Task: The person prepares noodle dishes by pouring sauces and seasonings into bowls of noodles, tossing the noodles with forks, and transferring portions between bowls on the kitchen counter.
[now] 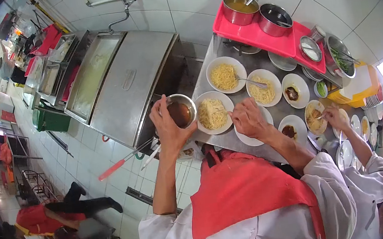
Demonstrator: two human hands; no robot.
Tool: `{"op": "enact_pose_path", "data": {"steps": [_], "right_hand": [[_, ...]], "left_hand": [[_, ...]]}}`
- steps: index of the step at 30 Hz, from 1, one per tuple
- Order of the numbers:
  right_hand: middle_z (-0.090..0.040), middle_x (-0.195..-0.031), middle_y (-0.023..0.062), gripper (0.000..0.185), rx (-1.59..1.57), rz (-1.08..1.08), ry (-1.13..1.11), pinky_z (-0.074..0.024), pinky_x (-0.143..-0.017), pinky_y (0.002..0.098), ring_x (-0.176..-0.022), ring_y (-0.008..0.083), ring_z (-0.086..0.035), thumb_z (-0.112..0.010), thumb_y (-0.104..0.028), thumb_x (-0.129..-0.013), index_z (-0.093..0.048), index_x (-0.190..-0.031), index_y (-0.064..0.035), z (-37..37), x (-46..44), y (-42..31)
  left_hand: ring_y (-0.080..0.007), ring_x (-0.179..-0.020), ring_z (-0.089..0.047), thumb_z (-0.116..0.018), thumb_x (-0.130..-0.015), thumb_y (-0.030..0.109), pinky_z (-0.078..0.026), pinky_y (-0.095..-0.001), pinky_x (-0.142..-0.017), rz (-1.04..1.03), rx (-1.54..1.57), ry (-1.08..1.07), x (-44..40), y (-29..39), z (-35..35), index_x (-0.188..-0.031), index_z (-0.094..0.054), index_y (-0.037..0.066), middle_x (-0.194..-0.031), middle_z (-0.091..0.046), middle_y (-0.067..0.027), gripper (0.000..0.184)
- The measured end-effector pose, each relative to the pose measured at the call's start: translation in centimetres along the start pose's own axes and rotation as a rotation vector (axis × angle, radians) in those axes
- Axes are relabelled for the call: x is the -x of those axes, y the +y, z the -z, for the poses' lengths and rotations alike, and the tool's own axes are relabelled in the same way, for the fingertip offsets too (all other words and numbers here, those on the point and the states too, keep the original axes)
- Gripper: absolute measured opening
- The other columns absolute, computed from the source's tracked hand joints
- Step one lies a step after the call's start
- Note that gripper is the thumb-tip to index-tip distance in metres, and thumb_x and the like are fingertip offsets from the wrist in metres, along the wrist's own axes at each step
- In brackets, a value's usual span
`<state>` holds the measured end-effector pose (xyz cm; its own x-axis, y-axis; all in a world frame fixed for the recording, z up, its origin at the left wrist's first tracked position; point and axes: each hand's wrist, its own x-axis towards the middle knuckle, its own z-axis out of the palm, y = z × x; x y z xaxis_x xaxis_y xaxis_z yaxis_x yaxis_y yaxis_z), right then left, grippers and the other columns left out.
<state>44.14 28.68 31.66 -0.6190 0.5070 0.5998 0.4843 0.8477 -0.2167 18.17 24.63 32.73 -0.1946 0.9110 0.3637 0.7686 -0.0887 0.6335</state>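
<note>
My left hand (170,122) is wrapped round a small metal bowl (181,111) of brown sauce, tilted toward me. Beside it, a white plate of noodles (212,113) rests on the steel table. Over that plate's right edge, my right hand (248,118) is closed on a thin utensil; its kind is not clear. Partly under my right hand and forearm is a white plate (252,138). Farther back stand two more plates of noodles, one at the left (224,76) and one at the right (263,87), with a metal utensil (253,82) lying across them.
Two sauce pots (241,10) stand on a red tray (257,30) at the back. White plates with dark sauce (295,91) are to the right, where another person's hand (336,117) works over a noodle plate. A steel-covered unit (134,78) is at left; another person (50,218) is behind.
</note>
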Motion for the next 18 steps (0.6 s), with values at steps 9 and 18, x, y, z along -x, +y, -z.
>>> {"op": "enact_pose_path", "data": {"steps": [9, 18], "right_hand": [[-0.059, -0.097, 0.0122, 0.035, -0.085, -0.117, -0.232, -0.0441, -0.082, 0.0413, -0.098, 0.0321, -0.056, -0.072, -0.010, -0.070, -0.053, -0.099, -0.0051, 2.1, -9.3, 1.5], [-0.061, -0.093, 0.0147, 0.023, -0.151, -0.452, -0.002, -0.0499, -0.075, 0.0428, -0.086, 0.0314, -0.063, -0.066, -0.014, -0.084, -0.054, -0.100, -0.0045, 8.9, -9.9, 9.2]], "left_hand": [[-0.0401, -0.120, -0.039, -0.089, -0.052, 0.028, -0.035, -0.0500, -0.101, -0.213, 0.162, -0.121, -3.9, 6.5, -3.9, -0.143, -0.030, 0.001, -0.127, -0.038, -0.0218, 0.112], [-0.0420, -0.119, -0.037, -0.088, -0.053, 0.030, -0.037, -0.0507, -0.100, -0.388, 0.163, -0.082, -13.6, 10.8, -7.4, -0.140, -0.032, -0.004, -0.126, -0.038, -0.0256, 0.108]]}}
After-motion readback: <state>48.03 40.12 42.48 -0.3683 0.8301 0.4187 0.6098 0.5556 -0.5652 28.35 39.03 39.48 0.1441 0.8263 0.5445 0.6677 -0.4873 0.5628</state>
